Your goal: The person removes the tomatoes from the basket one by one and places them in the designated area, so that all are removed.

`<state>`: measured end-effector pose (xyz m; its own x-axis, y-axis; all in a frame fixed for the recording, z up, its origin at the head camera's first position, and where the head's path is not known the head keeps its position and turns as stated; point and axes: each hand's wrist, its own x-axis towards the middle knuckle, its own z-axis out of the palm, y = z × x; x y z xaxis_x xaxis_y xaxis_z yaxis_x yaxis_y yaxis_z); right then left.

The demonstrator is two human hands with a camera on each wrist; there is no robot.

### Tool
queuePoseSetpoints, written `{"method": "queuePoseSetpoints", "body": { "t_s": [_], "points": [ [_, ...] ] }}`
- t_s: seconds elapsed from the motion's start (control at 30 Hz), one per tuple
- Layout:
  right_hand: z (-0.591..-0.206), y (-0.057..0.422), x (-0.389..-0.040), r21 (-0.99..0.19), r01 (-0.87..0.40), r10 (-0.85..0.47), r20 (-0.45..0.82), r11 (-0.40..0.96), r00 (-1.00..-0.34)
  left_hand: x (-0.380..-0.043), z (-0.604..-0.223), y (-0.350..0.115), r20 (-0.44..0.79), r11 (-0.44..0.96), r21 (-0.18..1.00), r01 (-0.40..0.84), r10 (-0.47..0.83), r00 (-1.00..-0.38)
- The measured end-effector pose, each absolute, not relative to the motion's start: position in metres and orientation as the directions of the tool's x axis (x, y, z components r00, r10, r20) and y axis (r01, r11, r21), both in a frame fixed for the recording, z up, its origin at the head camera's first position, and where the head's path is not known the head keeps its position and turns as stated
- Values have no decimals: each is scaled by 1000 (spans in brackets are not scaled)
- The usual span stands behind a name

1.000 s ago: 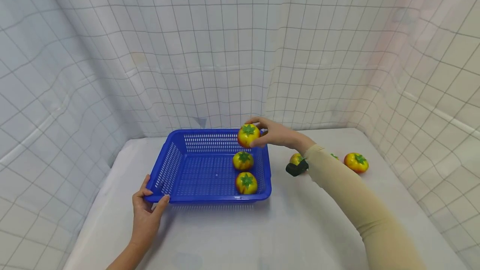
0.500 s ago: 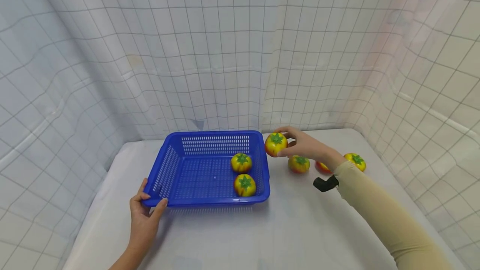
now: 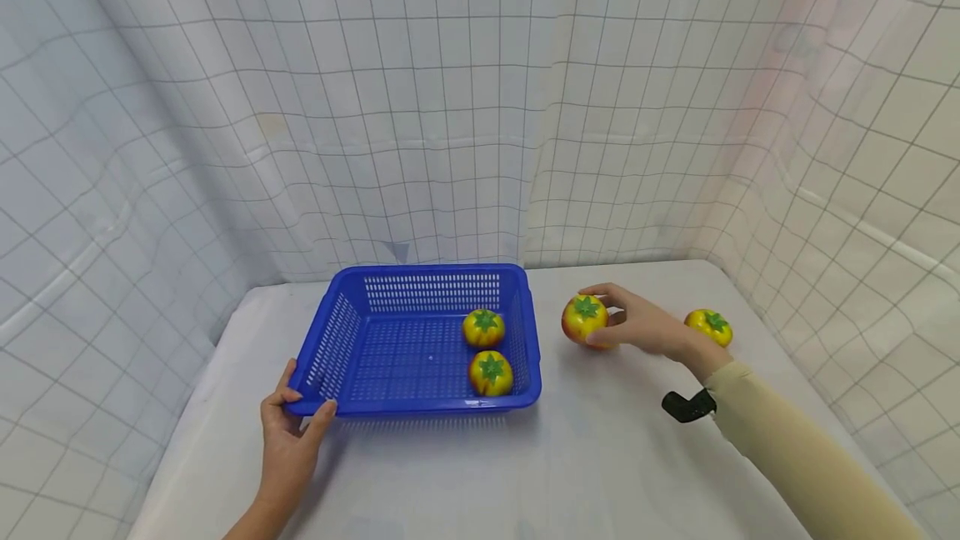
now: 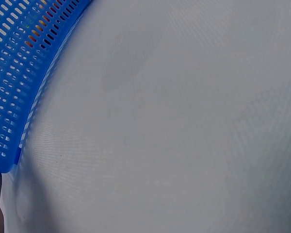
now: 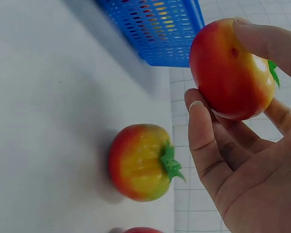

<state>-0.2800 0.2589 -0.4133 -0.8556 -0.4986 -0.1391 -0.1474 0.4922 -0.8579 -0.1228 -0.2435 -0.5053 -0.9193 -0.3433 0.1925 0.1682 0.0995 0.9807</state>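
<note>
My left hand point(image 3: 288, 448) grips the near left corner of a blue plastic basket point(image 3: 408, 405), thumb on the near rim and fingers at the left side. Inside the basket, on its right side, two yellow-red tomatoes point(image 3: 491, 373) with green star-shaped leaves lie one behind the other. To the right of the basket, my right hand point(image 3: 647, 325) holds another such tomato point(image 3: 583, 317) between thumb and fingers. The right wrist view shows this held tomato point(image 5: 230, 70) raised off the table, while a second tomato point(image 5: 140, 162) lies on the table close by.
Farther right on the white table point(image 3: 600, 457) lies a tomato point(image 3: 708, 326), partly behind the right wrist. One more red tomato point(image 5: 143, 230) just shows at the bottom of the right wrist view. A white gridded curtain point(image 3: 442, 107) surrounds the table at the back and sides.
My right hand has moved the tomato from above the basket's right side rightward and down, close to the table. The left hand has kept its grip on the basket corner.
</note>
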Motion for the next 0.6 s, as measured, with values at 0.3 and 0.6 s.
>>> {"method": "queuePoseSetpoints", "body": {
  "t_s": [0.3, 0.6],
  "points": [
    [-430, 271, -263, -862, -114, -493, -170, 493, -853, -122, -505, -245, 188, 85, 982, 169, -343, -921],
    [-452, 282, -248, -818, -86, -455, -226, 568, -861, -123, -504, -245, 184, 81, 983, 166, -344, -921]
  ]
}}
